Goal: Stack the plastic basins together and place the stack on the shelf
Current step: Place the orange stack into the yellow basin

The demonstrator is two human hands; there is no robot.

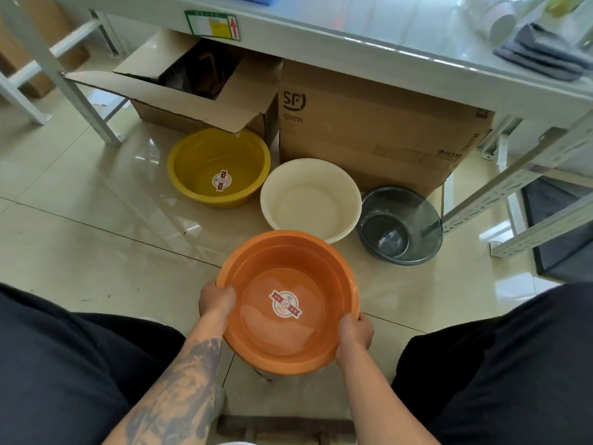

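An orange basin (282, 271) with a round sticker inside is held above the tiled floor between my knees. My left hand (215, 299) grips its left rim and my right hand (355, 330) grips its right rim. Beyond it on the floor stand a yellow basin (205, 162) with a sticker, a cream basin (311, 200) and a dark translucent grey basin (401, 224), all upright and separate. The white shelf (401, 30) runs across the top of the view.
Under the shelf sit an open cardboard box (192, 101) and a closed SF box (378, 133), right behind the basins. Folded grey cloths (542, 56) lie on the shelf at right. Metal shelf legs (57, 78) stand left and right.
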